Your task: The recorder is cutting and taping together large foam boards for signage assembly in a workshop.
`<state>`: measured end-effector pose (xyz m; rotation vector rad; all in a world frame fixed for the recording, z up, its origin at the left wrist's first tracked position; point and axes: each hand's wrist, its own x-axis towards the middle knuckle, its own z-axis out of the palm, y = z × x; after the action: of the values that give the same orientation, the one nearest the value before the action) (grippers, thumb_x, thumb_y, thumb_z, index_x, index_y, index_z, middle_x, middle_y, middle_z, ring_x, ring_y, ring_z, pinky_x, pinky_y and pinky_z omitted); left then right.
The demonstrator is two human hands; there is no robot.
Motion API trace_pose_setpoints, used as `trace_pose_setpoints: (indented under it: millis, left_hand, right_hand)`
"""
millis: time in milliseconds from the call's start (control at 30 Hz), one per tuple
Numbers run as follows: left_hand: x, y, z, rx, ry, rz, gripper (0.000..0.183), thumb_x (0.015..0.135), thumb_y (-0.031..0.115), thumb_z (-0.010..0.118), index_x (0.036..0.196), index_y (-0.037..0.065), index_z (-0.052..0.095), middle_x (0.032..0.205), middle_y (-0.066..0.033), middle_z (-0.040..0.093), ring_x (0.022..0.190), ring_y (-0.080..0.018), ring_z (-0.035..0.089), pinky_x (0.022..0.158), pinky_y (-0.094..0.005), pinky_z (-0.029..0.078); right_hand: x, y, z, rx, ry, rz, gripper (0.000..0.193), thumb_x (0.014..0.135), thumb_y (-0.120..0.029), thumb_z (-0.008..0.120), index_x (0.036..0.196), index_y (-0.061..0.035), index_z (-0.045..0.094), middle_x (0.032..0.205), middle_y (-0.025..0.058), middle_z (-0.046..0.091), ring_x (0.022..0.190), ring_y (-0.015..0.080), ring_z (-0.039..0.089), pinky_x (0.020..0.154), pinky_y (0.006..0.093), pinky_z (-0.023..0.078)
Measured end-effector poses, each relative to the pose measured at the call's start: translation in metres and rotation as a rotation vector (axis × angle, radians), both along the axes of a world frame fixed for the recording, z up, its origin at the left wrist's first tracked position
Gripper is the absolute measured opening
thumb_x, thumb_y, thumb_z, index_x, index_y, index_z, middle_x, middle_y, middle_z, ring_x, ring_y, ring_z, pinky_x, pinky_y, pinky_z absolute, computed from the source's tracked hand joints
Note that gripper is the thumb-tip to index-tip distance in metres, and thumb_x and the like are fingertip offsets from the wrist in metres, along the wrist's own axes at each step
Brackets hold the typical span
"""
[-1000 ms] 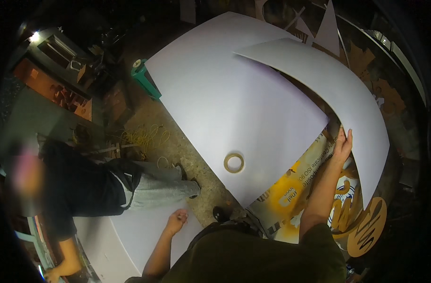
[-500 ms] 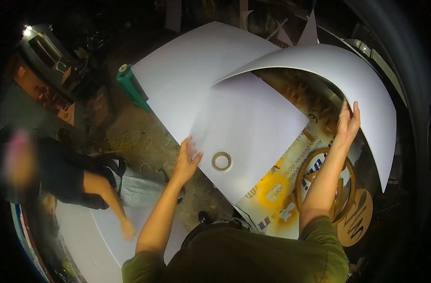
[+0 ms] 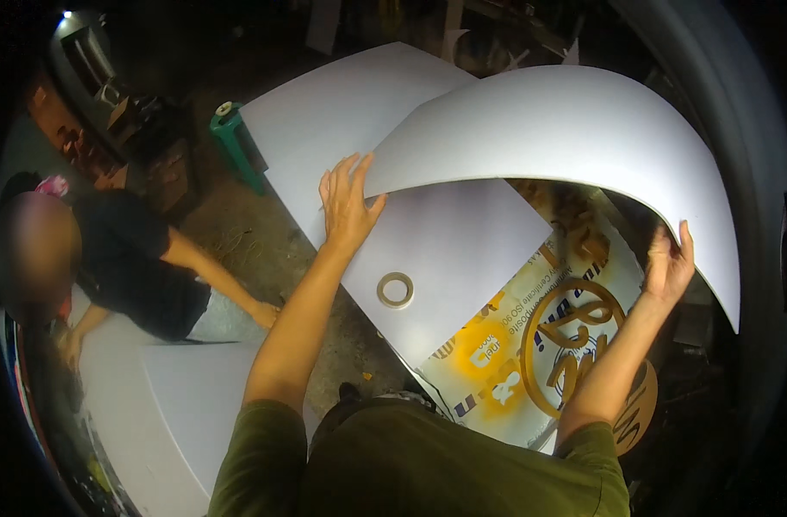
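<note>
A large white sheet (image 3: 574, 121) arches over the work surface in a bent curve. My right hand (image 3: 669, 265) grips its near edge at the right, with some fingers hidden beneath the sheet. At the sheet's left corner is my left hand (image 3: 348, 207), fingers stretched and spread, the corner lying by the gap between thumb and forefinger; whether it touches is hard to tell. Under the arch lies a second, flat white sheet (image 3: 462, 258). A roll of tape (image 3: 395, 290) rests flat on it, nearer to me.
Below my right forearm lie a printed board (image 3: 475, 366) with yellow paint stains and a brown ring-shaped cutout (image 3: 531, 379). A green object (image 3: 236, 148) stands by the flat sheet's far left edge. At left, a person (image 3: 135, 250) leans over another pale sheet (image 3: 118, 388).
My left hand has moved up and away from me to the curved sheet's left corner. The sheet has swung, its left end coming nearer. The person at left has shifted and reaches toward my left arm.
</note>
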<state>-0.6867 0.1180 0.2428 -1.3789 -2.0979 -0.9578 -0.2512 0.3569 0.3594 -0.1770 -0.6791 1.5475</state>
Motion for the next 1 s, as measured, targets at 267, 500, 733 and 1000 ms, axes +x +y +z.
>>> trace_pose_setpoints:
  millis: [267,500,733,1000]
  left_hand:
    - [0.022,-0.084,0.006,-0.055,0.096,-0.017,0.065,0.064,-0.002,0.067,0.127,0.015,0.062,0.129,-0.0105,0.055,0.121,-0.0298,0.049,0.104,-0.0452,0.032]
    - [0.064,-0.162,0.000,-0.070,0.029,0.125,0.066,0.067,-0.006,0.065,0.129,0.016,0.061,0.129,-0.0102,0.054,0.120,-0.0297,0.048,0.104,-0.0441,0.033]
    - [0.117,-0.255,-0.013,-0.094,-0.104,0.289,0.067,0.064,-0.009,0.057,0.128,0.012,0.062,0.128,-0.0101,0.053,0.118,-0.0303,0.048,0.102,-0.0438,0.034]
    - [0.166,-0.345,-0.038,-0.041,-0.253,0.425,0.065,0.063,-0.011,0.056,0.125,0.009,0.064,0.126,-0.0106,0.054,0.117,-0.0320,0.049,0.102,-0.0449,0.037]
  right_hand:
    - [0.004,0.020,0.025,0.086,-0.113,0.234,0.029,0.094,-0.002,0.057,0.121,0.0084,0.052,0.122,0.0180,0.059,0.113,0.0274,0.058,0.099,0.0401,0.049]
    - [-0.022,0.047,0.041,0.117,-0.177,0.465,0.032,0.096,-0.003,0.055,0.124,0.0116,0.050,0.124,0.0208,0.058,0.116,0.0289,0.057,0.103,0.0391,0.048]
    - [-0.094,0.004,0.059,0.184,-0.262,0.639,0.023,0.096,-0.002,0.054,0.113,0.0132,0.057,0.115,0.0220,0.063,0.106,0.0264,0.063,0.094,0.0348,0.055]
    - [-0.157,-0.065,0.077,0.203,-0.469,0.631,0.016,0.091,-0.003,0.061,0.102,0.0087,0.064,0.103,0.0167,0.067,0.096,0.0210,0.066,0.086,0.0312,0.057]
